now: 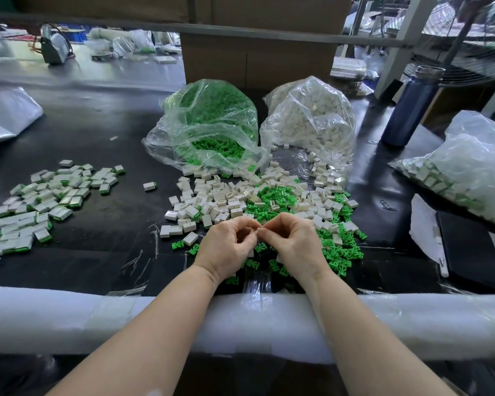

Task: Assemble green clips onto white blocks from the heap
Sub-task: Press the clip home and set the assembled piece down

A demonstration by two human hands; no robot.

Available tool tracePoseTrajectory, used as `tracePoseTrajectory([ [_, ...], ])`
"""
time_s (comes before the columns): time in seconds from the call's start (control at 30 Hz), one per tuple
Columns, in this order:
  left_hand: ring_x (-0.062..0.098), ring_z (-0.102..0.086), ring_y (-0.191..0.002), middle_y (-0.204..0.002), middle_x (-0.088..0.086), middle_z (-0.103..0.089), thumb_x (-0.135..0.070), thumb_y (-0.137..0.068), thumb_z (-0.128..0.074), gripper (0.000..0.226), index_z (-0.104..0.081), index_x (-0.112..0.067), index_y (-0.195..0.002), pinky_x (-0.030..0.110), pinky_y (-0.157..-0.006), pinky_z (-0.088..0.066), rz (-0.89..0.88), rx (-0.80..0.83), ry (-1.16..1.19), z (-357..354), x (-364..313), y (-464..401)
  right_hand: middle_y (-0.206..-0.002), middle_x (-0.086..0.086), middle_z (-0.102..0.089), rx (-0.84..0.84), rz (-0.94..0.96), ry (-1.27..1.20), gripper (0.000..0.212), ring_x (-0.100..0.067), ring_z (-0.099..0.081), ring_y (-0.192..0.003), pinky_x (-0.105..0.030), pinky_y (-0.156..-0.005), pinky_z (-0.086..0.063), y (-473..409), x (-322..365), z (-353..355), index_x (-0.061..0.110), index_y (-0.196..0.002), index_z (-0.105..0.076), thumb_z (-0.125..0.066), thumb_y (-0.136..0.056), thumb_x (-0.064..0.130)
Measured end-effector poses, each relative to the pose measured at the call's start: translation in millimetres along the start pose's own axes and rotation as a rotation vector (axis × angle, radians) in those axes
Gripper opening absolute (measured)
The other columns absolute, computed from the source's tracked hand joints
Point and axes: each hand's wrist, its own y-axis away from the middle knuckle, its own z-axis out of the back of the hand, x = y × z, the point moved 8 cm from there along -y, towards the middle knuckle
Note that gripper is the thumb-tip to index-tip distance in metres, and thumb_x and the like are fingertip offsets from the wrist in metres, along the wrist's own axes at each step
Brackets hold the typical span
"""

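Green clips and white blocks lie mixed in a heap at the centre of the dark worktop, just beyond the two hands. Far left, a pale plastic bag is cut off by the frame edge, and its contents cannot be made out. Left of centre, a spread of finished blocks with green edges runs off the left border; one such piece lies apart, between that spread and the heap. The left hand has its fingers curled inward, fingertips meeting those of the right hand, which is curled likewise; the part pinched between them is almost wholly hidden by the fingers, and only a small pale sliver shows, so whether it is a block, a clip or both cannot be told. Both forearms cross a white foam-wrapped rail at the near edge of the worktop. Behind the heap, a clear bag of green clips stands beside a clear bag of white blocks, both open toward the heap, in front of a cardboard box. Further right stands a dark blue bottle. At far right, another clear bag holds pieces seen only dimly through the film, and a black flat object is cut off by the frame.
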Motion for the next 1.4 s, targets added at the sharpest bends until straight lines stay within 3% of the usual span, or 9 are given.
tracePoseTrajectory([
  [0.23, 0.027, -0.064, -0.070, -0.073, 0.003, -0.066, -0.015, -0.083, -0.062, 0.010, -0.063, -0.025, -0.086, 0.043, -0.070, -0.054, 0.000, 0.021, 0.020, -1, -1, 0, -0.068, 0.000, -0.064, 0.019, 0.026, 0.011, 0.007, -0.001, -0.055, -0.059, -0.011, -0.057, -0.044, 1, 2, -1, 0.011, -0.075, -0.067, -0.071, -0.081, 0.008],
  [0.33, 0.027, -0.059, -0.065, -0.069, -0.003, -0.061, -0.016, -0.084, -0.062, 0.008, -0.063, -0.023, -0.088, 0.041, -0.066, -0.053, -0.009, 0.029, 0.016, -2, 0, 0, -0.063, 0.007, -0.059, 0.016, 0.025, 0.005, 0.009, 0.003, -0.051, -0.054, -0.011, -0.052, -0.041, 1, 1, -1, 0.012, -0.076, -0.067, -0.068, -0.084, 0.011],
  [0.53, -0.001, -0.048, -0.061, -0.089, -0.013, -0.051, -0.016, -0.084, -0.064, 0.015, -0.062, -0.030, -0.088, 0.021, -0.065, -0.046, -0.054, 0.020, 0.081, 0, -4, -1, -0.083, 0.002, -0.064, 0.062, -0.011, 0.005, 0.010, -0.009, -0.059, -0.077, -0.020, -0.070, -0.050, -1, -3, -7, 0.014, -0.095, -0.061, -0.061, -0.089, 0.022],
  [0.67, -0.002, -0.048, -0.062, -0.096, -0.010, -0.045, -0.015, -0.086, -0.062, 0.015, -0.063, -0.028, -0.093, 0.020, -0.069, -0.044, -0.062, 0.053, 0.118, -2, -4, -1, -0.085, 0.000, -0.069, 0.131, 0.000, 0.059, 0.018, -0.017, -0.063, -0.082, -0.032, -0.076, -0.052, 0, 0, -12, 0.013, -0.099, -0.068, -0.056, -0.092, 0.025],
  [0.83, 0.003, -0.049, -0.074, -0.099, -0.010, -0.044, -0.014, -0.085, -0.063, 0.025, -0.061, -0.038, -0.088, 0.023, -0.077, -0.047, -0.089, 0.086, 0.112, -4, -7, 0, -0.090, -0.006, -0.072, 0.179, -0.023, -0.090, 0.016, -0.018, -0.067, -0.085, -0.029, -0.080, -0.055, 2, 1, -14, 0.008, -0.100, -0.069, -0.059, -0.091, 0.016],
  [1.03, 0.003, -0.049, -0.074, -0.099, -0.015, -0.044, -0.015, -0.086, -0.063, 0.028, -0.059, -0.043, -0.087, 0.023, -0.076, -0.046, -0.122, 0.113, 0.081, -7, -7, 0, -0.072, 0.002, -0.069, 0.177, -0.046, -0.210, 0.011, -0.001, -0.061, -0.063, -0.010, -0.053, -0.043, 4, 4, -12, 0.016, -0.083, -0.071, -0.063, -0.087, 0.010],
  [1.23, 0.012, -0.052, -0.086, -0.099, -0.015, -0.044, -0.019, -0.085, -0.063, 0.022, -0.057, -0.041, -0.088, 0.037, -0.084, -0.049, -0.140, 0.126, -0.006, -9, -10, 0, -0.057, 0.010, -0.065, 0.154, -0.051, -0.233, 0.016, 0.004, -0.055, -0.052, -0.006, -0.046, -0.038, 5, 6, -9, 0.018, -0.078, -0.072, -0.063, -0.086, 0.007],
  [1.4, 0.015, -0.052, -0.089, -0.100, -0.010, -0.044, -0.020, -0.085, -0.062, 0.013, -0.061, -0.028, -0.095, 0.042, -0.085, -0.048, -0.149, 0.130, -0.065, -11, -9, 1, -0.059, 0.008, -0.066, 0.148, -0.067, -0.237, 0.017, 0.003, -0.055, -0.052, -0.008, -0.045, -0.039, 5, 7, -8, 0.016, -0.076, -0.073, -0.063, -0.085, 0.005],
])
